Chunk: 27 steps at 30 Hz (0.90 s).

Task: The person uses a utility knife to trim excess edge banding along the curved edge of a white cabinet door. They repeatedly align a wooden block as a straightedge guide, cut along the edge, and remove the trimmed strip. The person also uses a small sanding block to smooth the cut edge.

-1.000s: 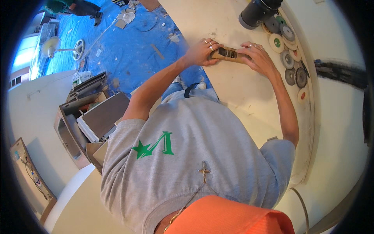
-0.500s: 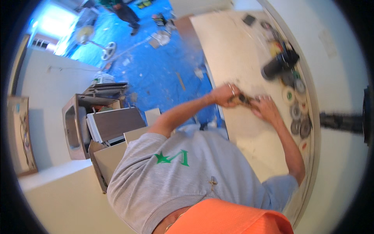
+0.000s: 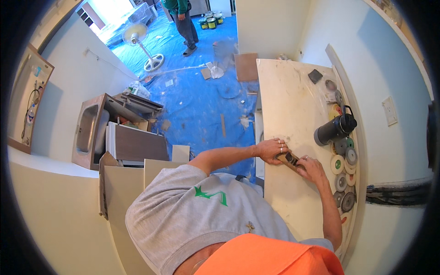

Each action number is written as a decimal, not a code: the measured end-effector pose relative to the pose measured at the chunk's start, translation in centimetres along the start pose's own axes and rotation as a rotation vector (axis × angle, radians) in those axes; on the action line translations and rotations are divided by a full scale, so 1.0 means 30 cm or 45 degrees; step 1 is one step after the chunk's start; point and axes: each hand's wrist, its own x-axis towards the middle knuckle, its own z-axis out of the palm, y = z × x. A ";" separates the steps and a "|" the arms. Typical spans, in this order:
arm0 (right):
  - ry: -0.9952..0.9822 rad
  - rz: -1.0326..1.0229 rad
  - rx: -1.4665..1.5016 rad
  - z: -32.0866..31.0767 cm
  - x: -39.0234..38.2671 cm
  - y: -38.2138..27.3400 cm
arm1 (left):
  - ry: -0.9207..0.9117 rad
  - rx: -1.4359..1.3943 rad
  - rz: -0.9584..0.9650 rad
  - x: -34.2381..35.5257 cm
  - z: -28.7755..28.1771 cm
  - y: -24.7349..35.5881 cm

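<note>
Between my hands is a small wooden hand plane (image 3: 289,158), low over the pale bench top (image 3: 286,201). My left hand (image 3: 272,150), with rings on a finger, grips its far-left end. At the opposite end, the bent fingers of my right hand (image 3: 311,168) close on the plane. Part of its body is covered by my fingers, and I cannot tell whether its sole touches the bench. To the right of my hands lies a black bottle (image 3: 331,130) with a loop handle, tilted on its side among round discs (image 3: 339,164).
Several discs line the bench's right side by the wall; a dark square pad (image 3: 315,75) lies farther off. Blue sheeting (image 3: 197,119) covers the floor. Left are a sink unit (image 3: 87,128) and stacked panels (image 3: 137,143). Beyond stand a white fan (image 3: 153,62), another person (image 3: 183,27) and cans (image 3: 211,22).
The view has tilted up, showing more of the room and the other person, and blur has cleared. Both hands keep hold of the plane, slightly farther forward relative to the bottle.
</note>
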 end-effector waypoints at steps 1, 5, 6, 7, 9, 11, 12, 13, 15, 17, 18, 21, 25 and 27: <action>0.007 0.021 0.028 0.003 -0.003 0.001 | -0.047 0.000 -0.023 0.001 0.001 0.000; 0.084 -0.035 -0.139 0.022 -0.012 -0.011 | 0.003 0.033 0.035 0.002 -0.006 0.004; 0.087 -0.049 -0.178 0.022 -0.016 -0.013 | 0.006 0.034 0.035 0.001 -0.010 0.005; 0.084 -0.057 -0.217 0.024 -0.019 -0.017 | 0.012 0.038 0.035 0.001 -0.013 0.008; 0.063 -0.035 -0.245 0.024 -0.023 -0.019 | 0.021 0.038 0.040 0.002 -0.017 0.014; 0.136 -0.086 -0.223 0.025 -0.023 -0.017 | 0.031 0.024 0.015 0.002 -0.020 0.018; 0.151 -0.095 -0.217 0.028 -0.023 -0.015 | 0.005 0.014 0.002 0.003 -0.019 0.021; 0.146 -0.091 -0.239 0.030 -0.017 -0.012 | 0.028 0.021 0.007 0.003 -0.019 0.020; 0.111 -0.079 -0.272 0.042 -0.004 -0.010 | 0.008 0.029 -0.004 0.002 -0.017 0.021; 0.079 -0.065 -0.297 0.051 0.005 -0.010 | 0.044 0.028 0.040 0.001 -0.015 0.020; 0.070 -0.061 -0.308 0.054 0.009 -0.011 | 0.050 0.039 0.046 0.000 -0.015 0.019; 0.016 0.004 -0.316 0.055 0.013 -0.019 | 0.027 0.021 0.017 -0.001 -0.014 0.019; 0.029 -0.014 -0.346 0.042 0.018 -0.036 | 0.063 0.027 0.053 0.001 -0.017 0.019; 0.087 -0.043 -0.308 0.034 0.012 -0.044 | 0.031 0.043 0.035 0.002 -0.017 0.020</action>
